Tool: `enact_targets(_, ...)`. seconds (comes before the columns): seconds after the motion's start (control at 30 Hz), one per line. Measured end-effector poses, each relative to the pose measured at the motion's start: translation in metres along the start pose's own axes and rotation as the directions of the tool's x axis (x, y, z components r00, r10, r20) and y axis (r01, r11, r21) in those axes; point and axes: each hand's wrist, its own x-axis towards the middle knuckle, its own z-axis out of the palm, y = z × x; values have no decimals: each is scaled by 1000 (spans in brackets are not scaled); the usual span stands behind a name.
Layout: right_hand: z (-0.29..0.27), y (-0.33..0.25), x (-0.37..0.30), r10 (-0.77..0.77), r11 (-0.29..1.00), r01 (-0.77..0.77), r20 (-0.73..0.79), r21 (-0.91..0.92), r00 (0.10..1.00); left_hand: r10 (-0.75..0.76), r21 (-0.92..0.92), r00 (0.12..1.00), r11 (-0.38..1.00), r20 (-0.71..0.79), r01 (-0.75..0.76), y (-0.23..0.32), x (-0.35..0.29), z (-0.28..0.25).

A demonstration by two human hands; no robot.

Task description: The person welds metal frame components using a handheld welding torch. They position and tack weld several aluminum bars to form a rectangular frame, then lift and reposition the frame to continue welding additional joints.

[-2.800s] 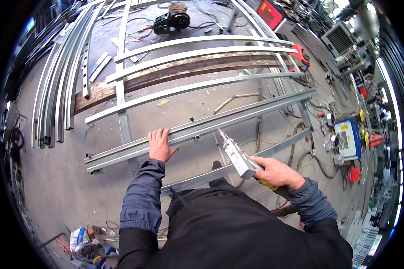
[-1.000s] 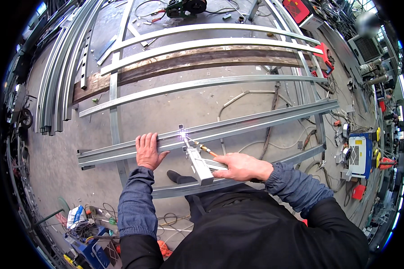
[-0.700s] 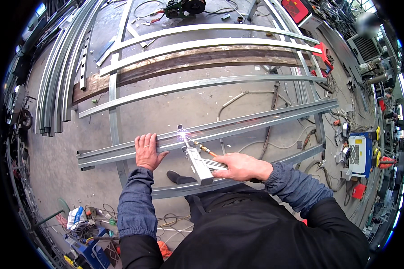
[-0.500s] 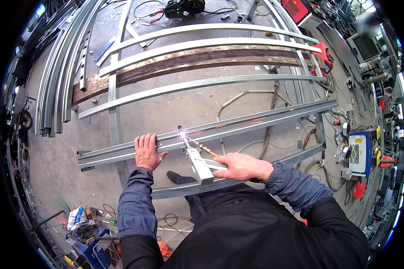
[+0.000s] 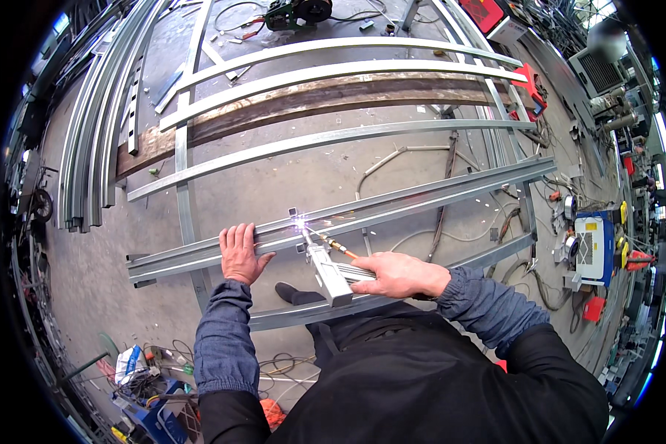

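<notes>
A long galvanised steel channel (image 5: 392, 202) lies across the frame in front of me. On its left part rests my left hand (image 5: 242, 251), open, fingers stretched over the metal and thumb spread. My right hand (image 5: 405, 274) is closed round the handle of a silver welding gun (image 5: 328, 276) with a brass-coloured wire feed tip (image 5: 338, 247). The gun points away from me, its nozzle at the channel, where a bright violet-white glow (image 5: 299, 222) burns and orange sparks fly right. Small square tube ends (image 5: 292, 212) show beside the glow; the weld itself is hidden by glare.
Parallel steel bars (image 5: 333, 137) and a brown beam (image 5: 274, 103) lie beyond. Long profiles (image 5: 96, 140) are stacked at left. A blue-white machine (image 5: 593, 251) stands right, near cables and hoses (image 5: 444, 214). Tools and a blue box (image 5: 148, 414) lie lower left.
The view has shifted slightly, so the far bars sit a little higher and further left. The glow continues and the sparks look shorter. Both hands keep nearly the same place.
</notes>
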Motion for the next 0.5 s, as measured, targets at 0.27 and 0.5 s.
enact_targets(0.27,-1,1,-2,-15,999,16,-18,34,1000,3,-2,1000,1000,-6,-3,0,1,0)
enact_targets(0.5,-2,0,-2,-3,997,3,-2,72,1000,13,22,1000,1000,-16,-13,1,0,0)
